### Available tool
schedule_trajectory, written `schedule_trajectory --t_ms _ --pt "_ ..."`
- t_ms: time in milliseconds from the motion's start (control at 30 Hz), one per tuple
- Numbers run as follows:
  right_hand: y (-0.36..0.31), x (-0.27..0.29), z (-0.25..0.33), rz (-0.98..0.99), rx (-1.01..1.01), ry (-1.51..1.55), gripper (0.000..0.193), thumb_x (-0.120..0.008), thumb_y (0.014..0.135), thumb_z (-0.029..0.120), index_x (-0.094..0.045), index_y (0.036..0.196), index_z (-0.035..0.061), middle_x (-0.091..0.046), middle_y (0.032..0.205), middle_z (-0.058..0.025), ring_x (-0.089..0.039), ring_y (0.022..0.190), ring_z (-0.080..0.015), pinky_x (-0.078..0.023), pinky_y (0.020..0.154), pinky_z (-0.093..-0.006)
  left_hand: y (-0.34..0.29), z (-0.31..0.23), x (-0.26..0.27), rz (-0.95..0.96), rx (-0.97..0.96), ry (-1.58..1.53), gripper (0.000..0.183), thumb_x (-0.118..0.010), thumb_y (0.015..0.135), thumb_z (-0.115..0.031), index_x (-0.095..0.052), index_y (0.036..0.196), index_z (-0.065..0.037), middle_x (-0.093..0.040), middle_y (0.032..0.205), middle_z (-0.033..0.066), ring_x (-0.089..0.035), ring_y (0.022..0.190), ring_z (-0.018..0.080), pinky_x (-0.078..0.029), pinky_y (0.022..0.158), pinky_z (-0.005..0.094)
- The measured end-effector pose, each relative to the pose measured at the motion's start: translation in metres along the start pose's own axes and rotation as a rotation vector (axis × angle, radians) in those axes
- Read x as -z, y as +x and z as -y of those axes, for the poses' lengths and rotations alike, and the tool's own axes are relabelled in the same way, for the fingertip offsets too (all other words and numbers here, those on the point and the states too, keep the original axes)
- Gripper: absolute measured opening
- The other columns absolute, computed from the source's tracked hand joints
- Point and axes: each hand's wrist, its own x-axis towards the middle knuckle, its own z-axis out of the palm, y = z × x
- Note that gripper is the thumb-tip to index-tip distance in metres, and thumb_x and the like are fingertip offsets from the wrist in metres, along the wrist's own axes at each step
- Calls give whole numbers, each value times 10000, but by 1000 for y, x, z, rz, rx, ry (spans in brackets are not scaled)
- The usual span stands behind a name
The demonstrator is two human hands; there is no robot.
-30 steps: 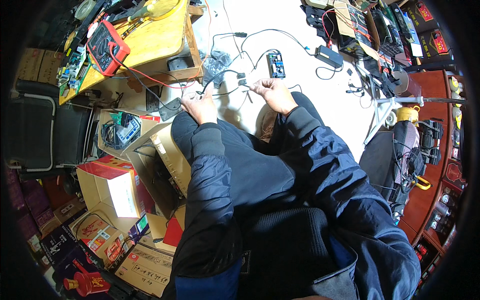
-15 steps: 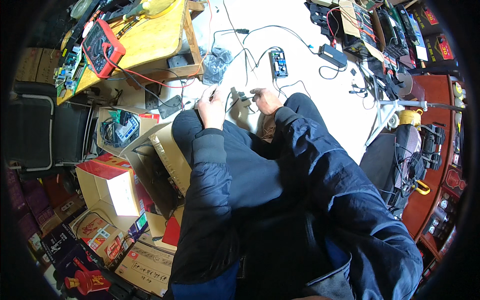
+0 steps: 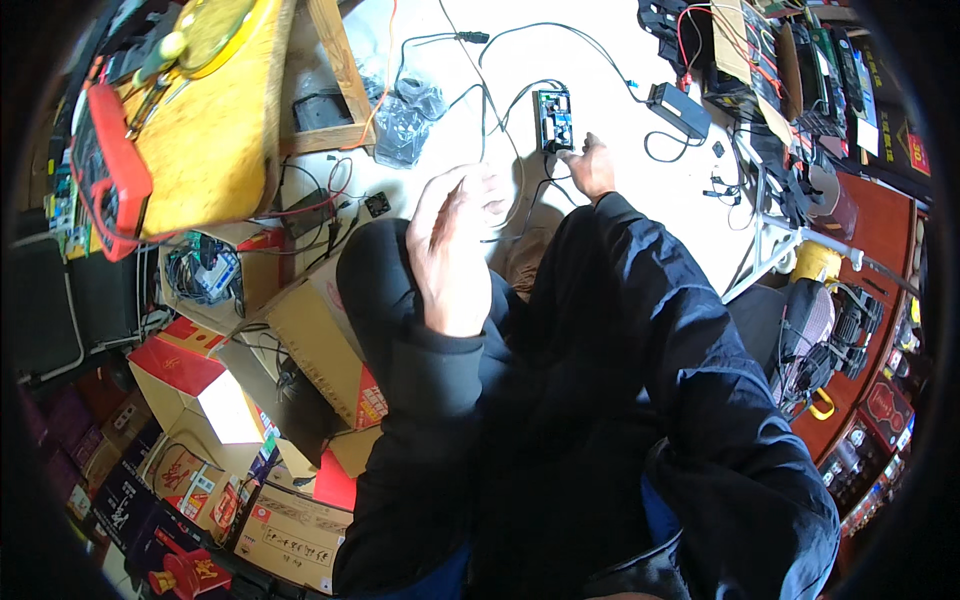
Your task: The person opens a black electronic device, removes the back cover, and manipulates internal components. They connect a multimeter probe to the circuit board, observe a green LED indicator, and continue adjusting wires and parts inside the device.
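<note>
Nearest to me, a cardboard box (image 3: 312, 342) stands open beside the person's left knee (image 3: 372, 268). Above that knee hangs the left hand (image 3: 452, 262), its fingers loosely curled and blurred; I cannot tell whether they hold anything. Farther out, on the white floor (image 3: 612, 112), the right hand (image 3: 594, 172) reaches to the near end of a small circuit board (image 3: 555, 118) in a dark frame. Its thumb and forefinger stand apart, with nothing seen pinched between them; contact with the board is not certain. A black cable (image 3: 549, 172) runs from that end back toward the knees. The board lies well out from the near right corner of the wooden table (image 3: 215, 140), between a plastic bag (image 3: 405, 122) by the table leg and a black power adapter (image 3: 680, 110). A red meter (image 3: 113, 175) sits along the table's left edge. Farthest off lies a loose black plug (image 3: 472, 37). In my judgement, the step in hand is handling the board at its cable end; the next move calls for a steady touch there, without dragging the cable.
</note>
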Motion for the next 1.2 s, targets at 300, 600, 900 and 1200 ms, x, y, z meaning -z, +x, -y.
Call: schedule_trajectory --t_ms 300,600,900,1200 --pt "62 -35 -15 323 -127 -193 922 -850 770 524 -541 1286 -175 -593 1317 -326 -575 1276 -418 -482 1074 -453 6 8 -20 -112 125 -43 209 -523 1052 -126 -647 1145 15 -689 1129 146 -663 1043 227 -532 900 375" --pt "81 -69 -8 169 -243 -307 936 -862 754 517 -511 1349 -115 -567 1360 -271 -553 1301 -380 -469 1095 -443 15 18 -31 -84 197 4 184 -525 1039 -71 -658 1116 29 -693 1087 156 -684 979 233 -558 858 354" --pt "48 -32 14 104 -198 402 421 -889 748 232 -699 956 -81 -751 905 -168 -726 808 -248 -586 771 -385 17 15 -39 -95 198 100 196 -540 1038 -85 -647 1145 39 -695 1093 162 -696 995 240 -557 886 362" --pt "-73 75 113 133 -14 562 353 -849 757 186 -711 1000 -30 -742 846 -88 -695 726 -150 -566 696 -308 24 27 -25 -1 172 158 342 -640 1043 -207 -627 1277 42 -684 1174 92 -641 1093 154 -496 969 273"
